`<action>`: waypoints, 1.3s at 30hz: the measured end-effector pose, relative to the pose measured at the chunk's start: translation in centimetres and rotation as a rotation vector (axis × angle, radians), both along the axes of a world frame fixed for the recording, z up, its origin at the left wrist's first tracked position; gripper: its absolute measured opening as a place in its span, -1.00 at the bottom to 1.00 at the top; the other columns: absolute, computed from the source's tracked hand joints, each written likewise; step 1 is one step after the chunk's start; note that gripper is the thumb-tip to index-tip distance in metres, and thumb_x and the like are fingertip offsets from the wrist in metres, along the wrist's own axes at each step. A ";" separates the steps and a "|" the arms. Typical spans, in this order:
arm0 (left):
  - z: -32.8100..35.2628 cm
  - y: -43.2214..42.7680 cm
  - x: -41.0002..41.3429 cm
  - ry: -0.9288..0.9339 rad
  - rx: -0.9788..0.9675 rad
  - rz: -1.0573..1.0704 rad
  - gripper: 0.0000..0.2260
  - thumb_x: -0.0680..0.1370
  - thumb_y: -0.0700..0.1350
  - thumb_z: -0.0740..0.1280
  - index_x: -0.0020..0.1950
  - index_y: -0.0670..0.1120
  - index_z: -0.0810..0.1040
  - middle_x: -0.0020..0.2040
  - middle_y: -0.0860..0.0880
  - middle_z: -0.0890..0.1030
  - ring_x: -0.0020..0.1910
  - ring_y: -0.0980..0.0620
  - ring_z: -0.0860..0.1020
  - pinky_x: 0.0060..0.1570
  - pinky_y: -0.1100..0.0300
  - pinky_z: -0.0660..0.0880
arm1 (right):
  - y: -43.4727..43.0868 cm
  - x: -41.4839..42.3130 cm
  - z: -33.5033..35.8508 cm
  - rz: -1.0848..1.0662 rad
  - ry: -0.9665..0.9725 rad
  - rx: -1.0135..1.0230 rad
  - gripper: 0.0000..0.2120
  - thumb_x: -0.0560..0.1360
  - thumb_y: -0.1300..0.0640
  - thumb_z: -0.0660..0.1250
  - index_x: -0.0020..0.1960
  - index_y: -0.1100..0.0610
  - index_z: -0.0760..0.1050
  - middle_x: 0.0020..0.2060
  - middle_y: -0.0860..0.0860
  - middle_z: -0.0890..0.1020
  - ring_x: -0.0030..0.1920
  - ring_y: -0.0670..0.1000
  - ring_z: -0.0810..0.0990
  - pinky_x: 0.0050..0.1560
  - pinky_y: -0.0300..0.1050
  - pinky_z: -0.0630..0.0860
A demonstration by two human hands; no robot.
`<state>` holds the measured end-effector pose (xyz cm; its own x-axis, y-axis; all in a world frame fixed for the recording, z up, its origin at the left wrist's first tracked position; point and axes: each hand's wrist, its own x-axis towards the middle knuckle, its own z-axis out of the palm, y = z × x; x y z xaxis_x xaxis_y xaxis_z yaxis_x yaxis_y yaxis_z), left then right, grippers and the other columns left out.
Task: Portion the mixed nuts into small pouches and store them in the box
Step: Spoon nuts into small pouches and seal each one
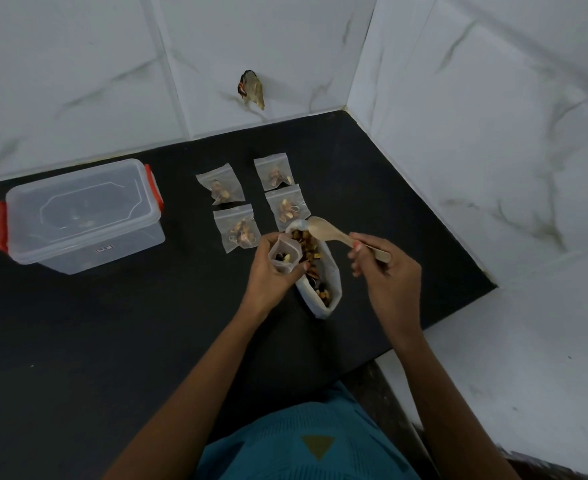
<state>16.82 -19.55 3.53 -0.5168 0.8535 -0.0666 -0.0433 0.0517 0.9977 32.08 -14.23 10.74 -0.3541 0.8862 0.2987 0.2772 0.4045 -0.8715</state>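
Observation:
My left hand (268,271) holds a small clear pouch (284,256) upright with its mouth open; a few nuts lie inside. My right hand (386,271) grips the handle of a wooden spoon (323,230), whose empty bowl hovers over the far end of a large white bag of mixed nuts (320,282) lying open on the black counter. Several filled small pouches (238,228) lie flat in two columns just beyond the bag. A clear plastic box (81,216) with red clips and its lid on stands at the left.
The black counter (112,341) ends in white marble-tiled walls at the back and right, forming a corner. A small brown patch (251,88) marks the back wall. The counter's front edge runs by my teal shirt (303,445).

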 end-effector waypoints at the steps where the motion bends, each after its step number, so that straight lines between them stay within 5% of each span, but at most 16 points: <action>1: -0.3 -0.2 -0.1 -0.005 -0.015 0.003 -0.55 0.39 -0.32 0.44 0.18 -0.06 0.36 0.16 -0.01 0.48 0.16 0.13 0.48 0.11 0.25 0.49 | 0.2 0.1 -0.2 -0.027 -0.021 -0.040 -0.80 0.51 0.26 0.26 0.11 0.10 0.49 -0.18 -0.07 0.57 -0.21 -0.28 0.57 -0.18 -0.42 0.51; 4: -0.9 -0.8 -0.2 -0.008 -0.057 0.001 -0.56 0.40 -0.31 0.44 0.17 -0.01 0.37 0.14 0.05 0.49 0.17 0.13 0.48 0.09 0.27 0.49 | 0.8 0.1 -2.0 -0.074 -0.143 -0.169 -0.81 0.52 0.30 0.26 0.10 0.18 0.54 -0.16 0.02 0.60 -0.25 -0.24 0.56 -0.21 -0.41 0.51; 8: -1.7 -1.0 0.1 -0.028 -0.089 -0.017 -0.56 0.41 -0.29 0.44 0.14 0.06 0.36 0.12 0.11 0.47 0.15 0.16 0.47 0.04 0.30 0.48 | 0.7 -0.2 -4.3 -0.073 -0.247 -0.240 -0.82 0.53 0.28 0.25 0.08 0.22 0.57 -0.04 0.14 0.62 -0.08 -0.03 0.58 0.00 -0.12 0.54; 13: -2.7 -1.0 0.2 -0.043 -0.141 -0.047 -0.55 0.41 -0.27 0.45 0.20 0.01 0.37 0.16 0.09 0.48 0.19 0.14 0.47 0.15 0.22 0.47 | 0.6 -0.6 -5.7 -0.022 -0.405 -0.158 -0.79 0.53 0.29 0.23 0.12 0.29 0.54 0.02 0.16 0.60 -0.01 0.01 0.56 -0.03 -0.27 0.43; 19: -3.5 -1.0 0.5 -0.022 -0.156 -0.049 -0.57 0.42 -0.28 0.44 0.20 -0.03 0.40 0.09 0.13 0.50 0.11 0.20 0.50 0.05 0.36 0.48 | 1.1 -0.8 -6.4 -0.122 -0.234 -0.318 -0.80 0.52 0.29 0.25 0.11 0.25 0.56 -0.03 0.14 0.63 -0.09 -0.03 0.57 -0.06 -0.23 0.51; 24: -3.7 -0.8 0.6 -0.020 -0.177 -0.066 -0.56 0.41 -0.27 0.44 0.23 -0.07 0.40 0.08 0.19 0.50 0.12 0.19 0.50 0.09 0.29 0.48 | 1.6 -1.1 -7.0 -0.222 -0.081 -0.475 -0.80 0.54 0.24 0.25 0.12 0.23 0.55 -0.15 0.05 0.61 -0.22 -0.16 0.56 -0.21 -0.42 0.50; 27: -4.1 -0.8 0.5 -0.029 -0.187 -0.062 -0.51 0.40 -0.27 0.45 0.28 -0.07 0.38 0.14 0.08 0.51 0.15 0.15 0.50 0.14 0.22 0.48 | 1.5 -1.5 -7.1 -0.226 -0.078 -0.462 -0.80 0.54 0.24 0.25 0.12 0.24 0.56 -0.17 0.02 0.61 -0.21 -0.16 0.56 -0.16 -0.34 0.52; 34: -3.8 -0.8 0.0 -0.031 -0.234 -0.069 -0.57 0.43 -0.24 0.44 0.23 -0.06 0.38 0.09 0.17 0.47 0.07 0.25 0.47 0.06 0.33 0.42 | 1.0 -2.2 -7.1 -0.077 -0.240 -0.154 -0.80 0.52 0.33 0.25 0.10 0.32 0.55 -0.06 0.14 0.60 -0.10 -0.09 0.52 -0.14 -0.56 0.39; 39: -3.8 -0.6 0.0 -0.055 -0.245 -0.069 -0.63 0.43 -0.24 0.44 0.16 -0.05 0.40 0.08 0.11 0.51 0.06 0.24 0.50 0.03 0.32 0.45 | 1.6 -2.7 -7.3 -0.138 -0.159 -0.383 -0.78 0.54 0.24 0.25 0.15 0.24 0.54 0.01 0.12 0.62 -0.02 -0.05 0.58 -0.07 -0.38 0.48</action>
<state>16.78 -20.14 -0.24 -0.4480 0.8414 -0.3023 -0.0848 0.2967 0.9512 29.41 -12.63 3.42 -0.2400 0.9646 -0.1092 0.4486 0.0105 -0.8937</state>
